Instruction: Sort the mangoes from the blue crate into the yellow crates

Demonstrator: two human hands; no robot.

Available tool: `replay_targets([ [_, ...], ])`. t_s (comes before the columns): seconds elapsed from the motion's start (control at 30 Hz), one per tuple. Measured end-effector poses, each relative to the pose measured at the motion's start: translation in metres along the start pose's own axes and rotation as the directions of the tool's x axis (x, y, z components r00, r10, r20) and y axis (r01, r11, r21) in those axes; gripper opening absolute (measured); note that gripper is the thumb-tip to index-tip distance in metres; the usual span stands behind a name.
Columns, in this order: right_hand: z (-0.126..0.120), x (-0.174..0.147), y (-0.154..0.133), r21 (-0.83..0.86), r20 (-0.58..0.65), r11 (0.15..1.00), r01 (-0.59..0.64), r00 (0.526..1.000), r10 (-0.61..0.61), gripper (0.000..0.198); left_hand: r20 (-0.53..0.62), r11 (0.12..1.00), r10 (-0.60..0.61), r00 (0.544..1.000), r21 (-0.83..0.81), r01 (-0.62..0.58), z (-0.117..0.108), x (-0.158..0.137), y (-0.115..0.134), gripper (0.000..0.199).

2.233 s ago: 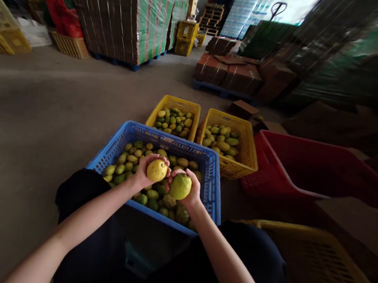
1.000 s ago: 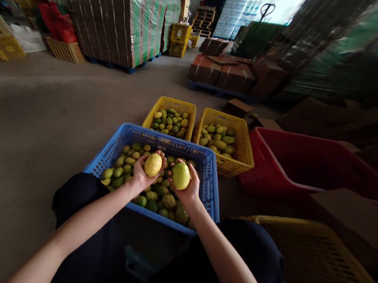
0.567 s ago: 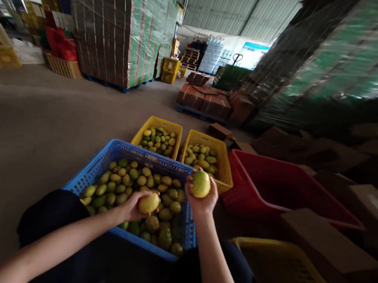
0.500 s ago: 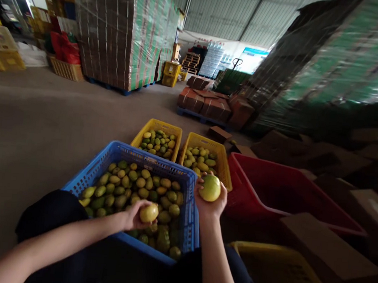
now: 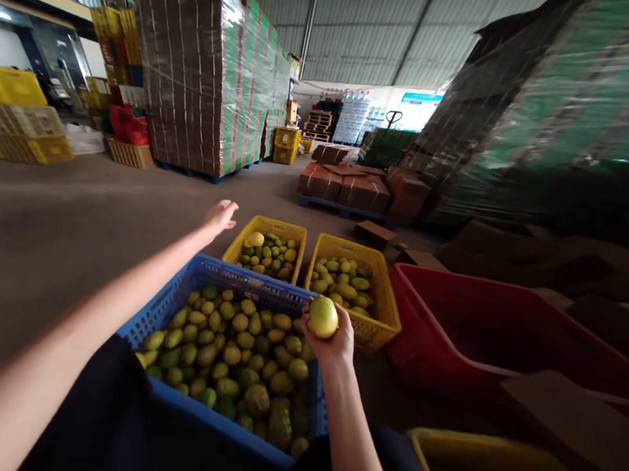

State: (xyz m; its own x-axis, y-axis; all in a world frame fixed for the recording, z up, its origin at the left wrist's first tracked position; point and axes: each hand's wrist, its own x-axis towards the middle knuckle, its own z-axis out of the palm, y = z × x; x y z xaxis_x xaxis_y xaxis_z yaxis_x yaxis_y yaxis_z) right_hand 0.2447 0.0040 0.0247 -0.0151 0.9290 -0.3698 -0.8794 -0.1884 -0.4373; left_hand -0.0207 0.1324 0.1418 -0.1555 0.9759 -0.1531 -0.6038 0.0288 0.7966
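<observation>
The left hand [image 5: 221, 216] has been swung forward and out since half a second ago, and the round, bright yellow fruit [image 5: 254, 239] that was held in it has been let go. The background is filled by a tall, film-wrapped brown-and-green stack of cartons [image 5: 180, 72], matched on the right by another film-wrapped stack [image 5: 563, 117]. Nearer, a big red plastic bin [image 5: 409, 344] is seen on the right. In front of the person's knees, a wide blue plastic crate [image 5: 213, 418] is set, its bottom covered with small oval green-and-yellow fruits [image 5: 228, 388]. Just beyond it, two smaller crates are stood side by side, both part-filled with fruit: a left yellow plastic crate [image 5: 282, 227] and a right yellow plastic crate [image 5: 383, 328]. The left hand is stretched out beside the left one, fingers extended, nothing held. By the right hand [image 5: 339, 343], over the blue crate's far right corner, a large round green-yellow fruit [image 5: 323, 317] is cupped, fingers curled around it. The bright yellow fruit is seen at the left crate's far left corner; whether it is touching the others cannot be told.
</observation>
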Motion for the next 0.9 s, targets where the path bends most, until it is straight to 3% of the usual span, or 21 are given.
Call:
replay_targets([
  [0.07,0.005,-0.002,0.005,0.004,-0.057,1.000,-0.027,0.998,0.027,0.016,-0.020,0.949,0.083,0.996,0.306,-0.073,-0.021,-0.002,0.007,0.011],
  [0.1,0.006,-0.003,0.008,-0.006,-0.081,0.999,-0.036,0.996,0.035,0.015,0.004,0.859,0.134,0.991,0.498,-0.118,-0.039,-0.009,0.000,0.012],
  [0.17,0.007,-0.005,0.018,-0.059,-0.121,0.997,-0.059,0.991,0.051,0.013,0.059,0.692,0.201,0.978,0.698,-0.184,-0.083,-0.032,-0.033,0.016],
  [0.27,0.004,-0.005,0.037,-0.169,-0.195,0.976,-0.140,0.975,0.106,0.010,0.115,0.491,0.013,0.993,0.865,-0.107,-0.154,-0.080,-0.104,0.008],
  [0.4,-0.011,0.001,0.065,-0.251,-0.316,0.930,-0.269,0.931,0.184,0.011,0.115,0.419,-0.188,0.975,0.908,-0.026,-0.214,-0.133,-0.172,0.011],
  [0.47,-0.020,0.002,0.078,-0.281,-0.378,0.905,-0.319,0.904,0.202,0.012,0.102,0.360,-0.243,0.965,0.933,-0.008,-0.227,-0.143,-0.184,0.014],
  [0.63,-0.042,-0.010,0.116,-0.349,-0.523,0.781,-0.518,0.800,0.296,0.016,-0.027,-0.170,-0.402,0.915,0.984,-0.046,-0.241,-0.132,-0.194,0.030],
  [0.7,-0.050,-0.018,0.129,-0.356,-0.552,0.723,-0.593,0.757,0.349,0.018,-0.033,-0.219,-0.422,0.906,0.974,-0.067,-0.244,-0.126,-0.198,0.032],
  [0.77,-0.056,-0.024,0.134,-0.389,-0.555,0.685,-0.615,0.751,0.359,0.021,-0.023,-0.238,-0.435,0.900,0.967,-0.091,-0.245,-0.123,-0.203,0.032],
  [0.9,-0.055,-0.018,0.108,-0.542,-0.517,0.652,-0.529,0.822,0.237,0.016,-0.012,-0.259,-0.464,0.886,0.958,-0.123,-0.247,-0.120,-0.208,0.032],
])
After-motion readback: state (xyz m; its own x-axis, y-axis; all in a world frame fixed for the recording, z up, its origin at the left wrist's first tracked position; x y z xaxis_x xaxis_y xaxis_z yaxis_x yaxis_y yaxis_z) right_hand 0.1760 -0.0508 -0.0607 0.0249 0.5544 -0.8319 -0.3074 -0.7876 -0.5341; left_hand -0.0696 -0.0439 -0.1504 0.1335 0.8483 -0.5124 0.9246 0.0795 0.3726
